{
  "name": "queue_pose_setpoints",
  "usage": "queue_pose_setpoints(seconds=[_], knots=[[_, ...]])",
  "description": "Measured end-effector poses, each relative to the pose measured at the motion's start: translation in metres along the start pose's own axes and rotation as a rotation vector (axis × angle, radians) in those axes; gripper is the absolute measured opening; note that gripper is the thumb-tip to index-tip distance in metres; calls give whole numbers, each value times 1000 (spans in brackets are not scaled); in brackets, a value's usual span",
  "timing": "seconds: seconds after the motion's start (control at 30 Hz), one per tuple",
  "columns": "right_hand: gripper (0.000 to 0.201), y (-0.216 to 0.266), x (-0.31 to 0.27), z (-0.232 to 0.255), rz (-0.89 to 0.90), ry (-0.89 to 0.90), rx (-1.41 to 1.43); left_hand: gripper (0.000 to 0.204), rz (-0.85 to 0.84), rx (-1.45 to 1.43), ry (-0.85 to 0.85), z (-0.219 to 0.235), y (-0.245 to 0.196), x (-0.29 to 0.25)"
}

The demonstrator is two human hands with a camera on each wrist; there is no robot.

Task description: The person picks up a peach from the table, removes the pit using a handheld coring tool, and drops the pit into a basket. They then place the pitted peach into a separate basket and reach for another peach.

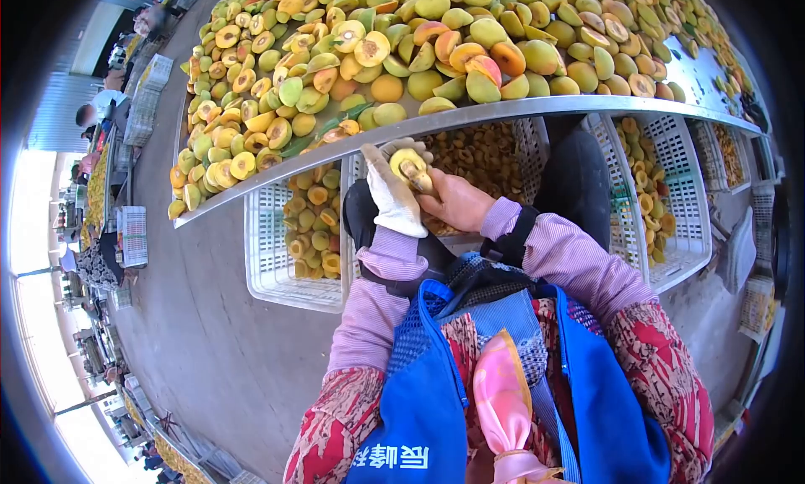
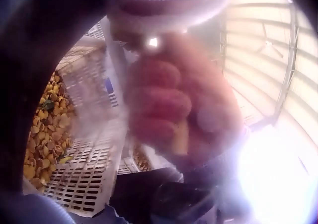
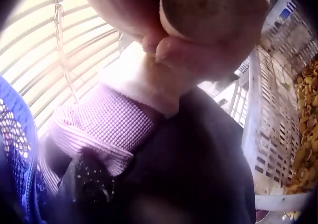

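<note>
My left hand [image 1: 391,195], in a pale work glove, holds a yellow peach half [image 1: 406,160] with its cut face up, just off the table's front edge. My bare right hand [image 1: 463,202] comes in from the right, fingertips right at the fruit. In the right wrist view its fingers curl round a tool with a thick, round wooden handle [image 3: 198,10]. The left wrist view shows the same curled fingers [image 2: 154,102], blurred. Whatever working end the tool has is hidden by hands and fruit.
A metal-edged table [image 1: 470,113] heaped with halved peaches [image 1: 503,31] stretches across the front. Below it stand white slatted crates [image 1: 293,293] of peach halves, one between my knees [image 1: 574,182]. Other people and work tables line the left side beyond the grey floor [image 1: 193,316].
</note>
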State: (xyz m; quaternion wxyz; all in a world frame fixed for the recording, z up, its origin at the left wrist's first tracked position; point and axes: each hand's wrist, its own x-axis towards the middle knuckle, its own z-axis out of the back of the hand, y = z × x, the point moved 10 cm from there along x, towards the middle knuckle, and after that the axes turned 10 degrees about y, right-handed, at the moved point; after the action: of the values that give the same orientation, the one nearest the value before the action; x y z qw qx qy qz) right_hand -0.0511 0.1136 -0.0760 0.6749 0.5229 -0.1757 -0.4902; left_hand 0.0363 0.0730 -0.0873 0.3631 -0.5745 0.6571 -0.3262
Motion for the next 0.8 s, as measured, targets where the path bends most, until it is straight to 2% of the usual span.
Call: queue_pose_setpoints(seconds=[0.03,0.07,0.13,0.17,0.2,0.27,0.33,0.43,0.47,0.53,0.6,0.67,0.7,0.73,0.8], knots=[[36,1,0,-2,11,60,-18,63,103,-40,4,1,6,-2],[36,1,-3,1,8,61,-19,63,104,-42,4,2,5,-2],[38,-4,-6,-3,-26,177,-62,65,307,-27,96,-6,21,-1],[34,-15,-2,-6,65,150,-48,66,346,-22,146,-11,25,-1],[34,-10,-4,0,63,154,-51,66,345,-27,143,-11,26,-2],[30,-23,-19,-12,-258,409,203,65,359,67,159,-14,27,-3],[25,-25,-25,-16,-280,457,320,63,387,107,194,-15,28,-4],[10,-31,-46,-37,-397,694,849,61,413,218,388,-33,29,-10],[10,-35,-48,-35,-396,697,850,61,414,219,385,-34,30,-10],[8,-22,-57,-44,-309,850,1169,58,314,195,511,-52,23,-13],[12,-24,-56,-46,-236,848,1222,54,318,130,488,-60,22,-17],[15,-4,-61,-42,-67,899,1365,51,330,-161,452,-71,21,-22],[18,9,-64,-39,24,951,1441,48,281,-251,387,-76,14,-22],[19,15,-65,-38,93,992,1495,48,267,-247,389,-77,10,-21],[21,16,-62,-32,198,952,1565,44,118,-139,269,-62,-14,-10]])
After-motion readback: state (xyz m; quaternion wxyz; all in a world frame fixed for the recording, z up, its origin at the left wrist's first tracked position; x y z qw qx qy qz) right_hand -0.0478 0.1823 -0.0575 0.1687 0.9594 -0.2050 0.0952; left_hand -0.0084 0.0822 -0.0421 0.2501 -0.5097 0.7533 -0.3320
